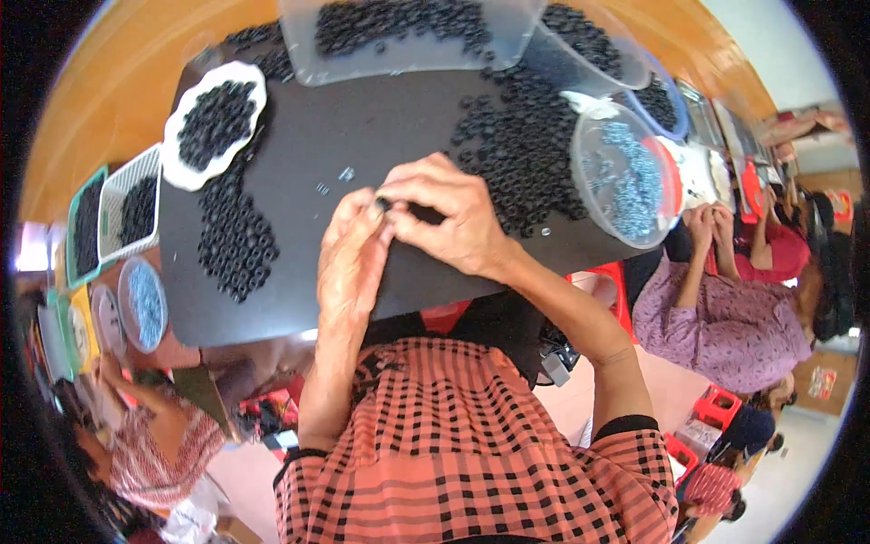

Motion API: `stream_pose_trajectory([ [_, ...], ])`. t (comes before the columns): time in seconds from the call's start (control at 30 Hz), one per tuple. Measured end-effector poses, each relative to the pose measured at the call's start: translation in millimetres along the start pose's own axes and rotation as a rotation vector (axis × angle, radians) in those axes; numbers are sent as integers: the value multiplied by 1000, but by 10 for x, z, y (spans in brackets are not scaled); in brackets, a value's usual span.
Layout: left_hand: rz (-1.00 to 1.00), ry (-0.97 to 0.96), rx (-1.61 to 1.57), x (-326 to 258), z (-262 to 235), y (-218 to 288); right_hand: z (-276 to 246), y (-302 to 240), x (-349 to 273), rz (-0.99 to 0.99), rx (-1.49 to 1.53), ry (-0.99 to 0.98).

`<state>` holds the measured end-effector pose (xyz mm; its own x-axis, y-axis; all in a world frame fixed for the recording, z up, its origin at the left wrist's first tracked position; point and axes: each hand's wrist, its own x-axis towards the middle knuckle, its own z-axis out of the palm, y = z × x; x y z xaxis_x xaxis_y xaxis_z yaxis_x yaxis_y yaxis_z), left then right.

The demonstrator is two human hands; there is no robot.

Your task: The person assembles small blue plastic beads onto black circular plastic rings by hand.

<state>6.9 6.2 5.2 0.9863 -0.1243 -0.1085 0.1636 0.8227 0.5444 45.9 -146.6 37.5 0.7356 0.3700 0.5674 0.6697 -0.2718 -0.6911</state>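
Note:
My left hand [349,258] and my right hand [449,213] meet over the black mat [362,136], fingertips pinched together on one small black ring [384,204]. A wide heap of the same black rings [521,150] lies just right of my right hand. Another loose pile of rings [237,240] lies left of my left hand. Two tiny metal parts [335,179] rest on the mat just above my hands.
A clear bin of rings [399,36] stands at the far edge, a white scalloped dish of rings [215,122] at the far left, and a clear tub of small blue-grey parts [625,177] at the right. Baskets [113,213] sit left. Other people work at both sides.

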Motion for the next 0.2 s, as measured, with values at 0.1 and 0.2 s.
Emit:
stream_pose_trajectory([
  [0.1,5,-23,-24,-6,-61,-38,-82,32,59,92,36,-131],
  [0.2,-3,-18,41,45,34,-26,-257,83,247,225,29,-214],
])
